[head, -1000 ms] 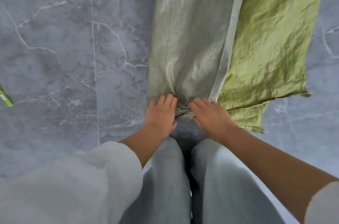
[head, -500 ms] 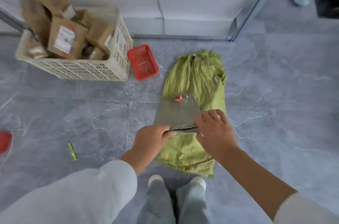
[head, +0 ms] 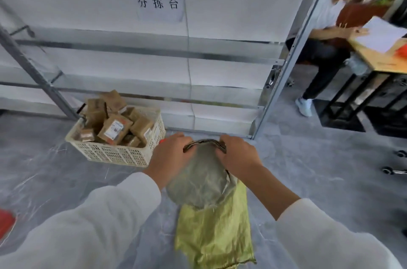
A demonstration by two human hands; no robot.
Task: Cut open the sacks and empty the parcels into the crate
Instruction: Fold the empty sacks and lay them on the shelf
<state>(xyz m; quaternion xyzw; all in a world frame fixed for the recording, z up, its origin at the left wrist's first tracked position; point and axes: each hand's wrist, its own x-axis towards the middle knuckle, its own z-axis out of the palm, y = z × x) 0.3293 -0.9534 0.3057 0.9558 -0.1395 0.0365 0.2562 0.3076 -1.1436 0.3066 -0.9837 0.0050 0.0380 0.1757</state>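
Both hands hold a folded grey woven sack [head: 198,182] up in front of me. My left hand [head: 169,158] grips its top edge on the left, my right hand [head: 239,158] grips it on the right. Below it a yellow-green sack [head: 215,238] lies flat on the grey floor. The cream plastic crate [head: 114,154] stands on the floor at the left, heaped with several brown cardboard parcels [head: 114,128].
A metal shelf rack [head: 293,59] with white boards and a paper sign stands behind the crate. A person [head: 328,26] sits at a wooden desk [head: 378,57] at the right. A red object [head: 5,223] lies at the left edge.
I have risen from a crouch over the sacks. Both hands folded the grey sack and lifted it off the green one, and the view swung up to the crate and rack.
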